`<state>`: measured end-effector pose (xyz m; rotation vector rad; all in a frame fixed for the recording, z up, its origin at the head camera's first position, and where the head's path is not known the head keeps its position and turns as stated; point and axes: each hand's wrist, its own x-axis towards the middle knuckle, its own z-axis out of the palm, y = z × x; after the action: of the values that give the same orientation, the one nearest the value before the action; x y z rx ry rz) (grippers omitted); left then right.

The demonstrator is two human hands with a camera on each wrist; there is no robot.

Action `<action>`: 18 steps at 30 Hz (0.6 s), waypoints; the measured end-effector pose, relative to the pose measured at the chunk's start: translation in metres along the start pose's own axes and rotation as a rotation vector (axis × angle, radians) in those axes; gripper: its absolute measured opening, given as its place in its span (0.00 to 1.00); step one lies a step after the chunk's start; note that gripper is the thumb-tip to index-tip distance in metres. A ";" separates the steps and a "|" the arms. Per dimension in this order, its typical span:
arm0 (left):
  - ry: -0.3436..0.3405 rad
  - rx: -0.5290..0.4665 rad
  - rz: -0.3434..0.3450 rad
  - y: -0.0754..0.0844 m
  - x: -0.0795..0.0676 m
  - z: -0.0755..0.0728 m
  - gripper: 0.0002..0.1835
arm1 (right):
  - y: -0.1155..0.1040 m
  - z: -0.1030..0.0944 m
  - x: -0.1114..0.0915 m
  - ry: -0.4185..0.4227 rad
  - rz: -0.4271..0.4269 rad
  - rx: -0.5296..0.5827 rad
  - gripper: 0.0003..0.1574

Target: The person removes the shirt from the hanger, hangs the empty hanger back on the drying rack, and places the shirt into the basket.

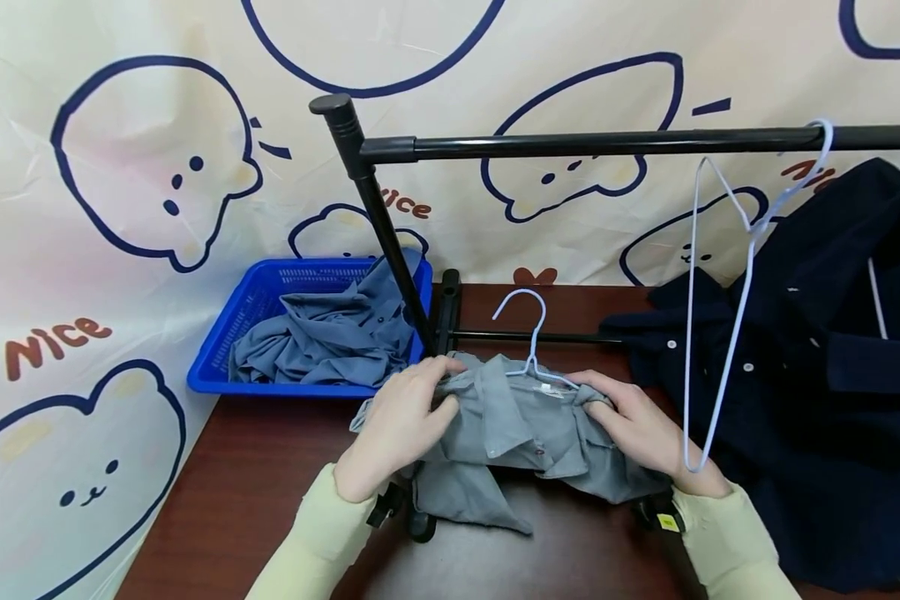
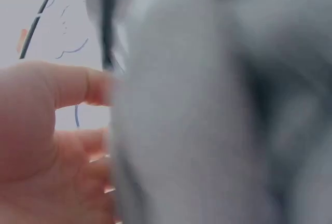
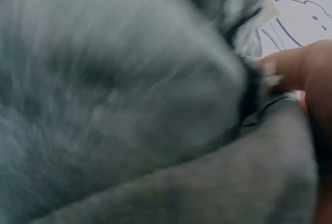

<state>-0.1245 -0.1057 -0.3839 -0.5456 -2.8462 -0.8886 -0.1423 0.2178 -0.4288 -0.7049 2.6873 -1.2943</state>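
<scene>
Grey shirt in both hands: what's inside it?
A light-blue hanger: its hook and part of its shoulders show. The grey shirt covers the rest and anything else inside.

Backdrop sheet (image 1: 217, 333) carries the brown-orange word "NICE" in full at left; it recurs, partly covered, behind the rack post (image 1: 381, 225) and beside the navy garment (image 1: 817, 417). Print on the yellow wrist sticker (image 1: 668, 522) and the grey shirt's (image 1: 506, 417) white label (image 1: 551, 389) is too small to read.
</scene>
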 end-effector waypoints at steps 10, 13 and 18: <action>0.094 -0.059 0.053 0.007 0.003 0.015 0.19 | -0.009 0.014 0.005 0.149 -0.185 -0.033 0.25; 0.127 -0.058 0.032 0.005 0.002 0.018 0.17 | -0.014 0.012 0.005 0.168 -0.215 -0.036 0.27; 0.154 -0.052 0.032 0.003 0.000 0.020 0.13 | -0.021 0.005 0.002 0.173 -0.168 -0.007 0.26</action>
<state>-0.1235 -0.0922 -0.3984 -0.5030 -2.6770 -0.9569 -0.1352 0.2020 -0.4159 -0.8742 2.8206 -1.4481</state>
